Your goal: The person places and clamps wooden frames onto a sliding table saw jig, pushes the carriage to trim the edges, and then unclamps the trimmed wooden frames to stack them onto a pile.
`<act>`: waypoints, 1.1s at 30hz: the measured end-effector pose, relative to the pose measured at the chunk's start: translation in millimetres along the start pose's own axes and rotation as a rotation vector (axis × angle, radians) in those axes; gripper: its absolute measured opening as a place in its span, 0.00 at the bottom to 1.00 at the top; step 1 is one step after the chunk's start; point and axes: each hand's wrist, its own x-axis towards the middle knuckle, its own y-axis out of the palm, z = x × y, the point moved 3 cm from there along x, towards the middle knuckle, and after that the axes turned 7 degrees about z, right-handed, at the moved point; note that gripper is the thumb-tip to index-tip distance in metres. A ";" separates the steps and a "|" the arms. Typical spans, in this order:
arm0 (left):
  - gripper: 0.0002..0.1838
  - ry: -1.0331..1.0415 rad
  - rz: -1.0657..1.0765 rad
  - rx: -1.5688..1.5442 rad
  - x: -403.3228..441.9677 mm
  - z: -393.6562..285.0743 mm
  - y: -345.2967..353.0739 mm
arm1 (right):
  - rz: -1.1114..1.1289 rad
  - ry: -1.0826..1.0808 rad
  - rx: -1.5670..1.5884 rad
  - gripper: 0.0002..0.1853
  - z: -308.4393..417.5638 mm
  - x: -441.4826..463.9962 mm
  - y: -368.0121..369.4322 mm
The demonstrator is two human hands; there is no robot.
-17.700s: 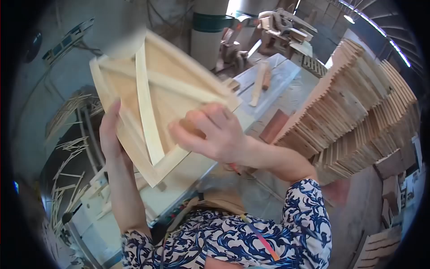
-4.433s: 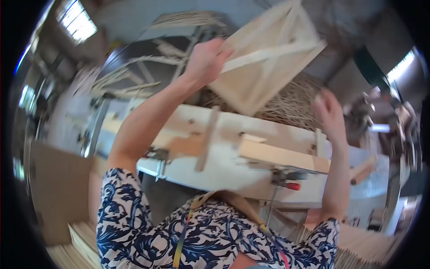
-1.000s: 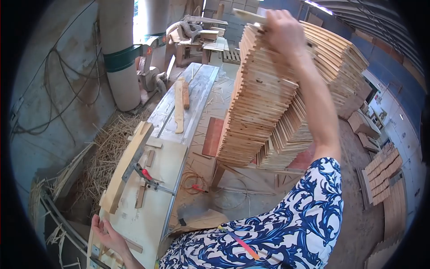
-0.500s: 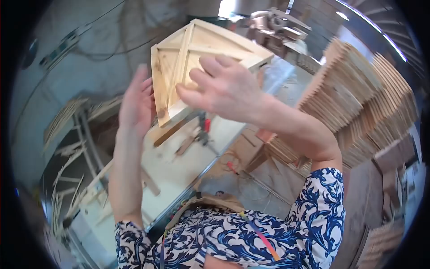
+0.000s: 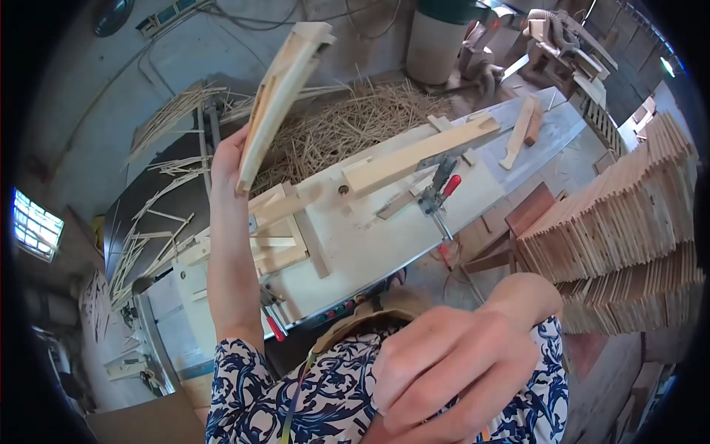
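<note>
My left hand (image 5: pixel 228 164) grips the lower end of a pale wooden frame panel (image 5: pixel 279 100), held up off the table and turned nearly edge-on to me. Close to my chest is my right hand (image 5: pixel 458 366), its fingers curled in; whatever may be inside them is hidden. Below the raised panel, joined wooden pieces (image 5: pixel 277 248) lie on the pale worktable (image 5: pixel 333 248). A toggle clamp (image 5: pixel 436 196) with a red handle is fixed beside a long wooden bar (image 5: pixel 421 157).
Tall stacks of thin boards (image 5: pixel 614 222) stand at the right. Behind the table is a heap of thin wood offcuts (image 5: pixel 370 111), with a bin (image 5: pixel 438 48) beyond. Another red-handled clamp (image 5: pixel 275 325) sits at the near edge. Two small wooden pieces (image 5: pixel 520 133) lie at the far right end.
The panel has swung from face-on to nearly edge-on and shifted left, now in my left hand. My right hand has drawn back from above it to my chest. The view has shifted.
</note>
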 end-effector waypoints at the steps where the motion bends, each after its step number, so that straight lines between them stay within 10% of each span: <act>1: 0.19 0.030 -0.049 -0.039 5.4 -2.1 -6.2 | 0.057 -0.022 0.080 0.14 1.2 5.1 -11.9; 3: 0.18 0.075 -0.097 -0.085 17.4 0.7 -12.0 | 0.130 -0.043 0.162 0.16 -2.2 0.8 -21.0; 7: 0.18 0.079 -0.211 -0.031 63.3 9.1 -19.2 | -0.588 -0.488 0.254 0.14 -14.1 -38.9 -16.3; 11: 0.19 0.050 -0.098 0.047 109.1 27.9 -34.3 | -0.691 -0.252 0.518 0.15 0.2 -63.1 -74.0; 15: 0.21 -0.019 -0.079 0.000 151.9 54.1 -37.2 | -0.021 -0.127 0.326 0.14 -4.2 -68.7 -148.8; 19: 0.22 -0.081 -0.099 -0.187 158.7 84.3 -6.9 | 0.006 -0.155 0.192 0.11 -16.0 -76.0 -164.0; 33: 0.35 -0.325 0.419 -0.508 159.8 93.4 -0.1 | -0.973 0.997 -0.860 0.09 -67.7 -325.0 -190.5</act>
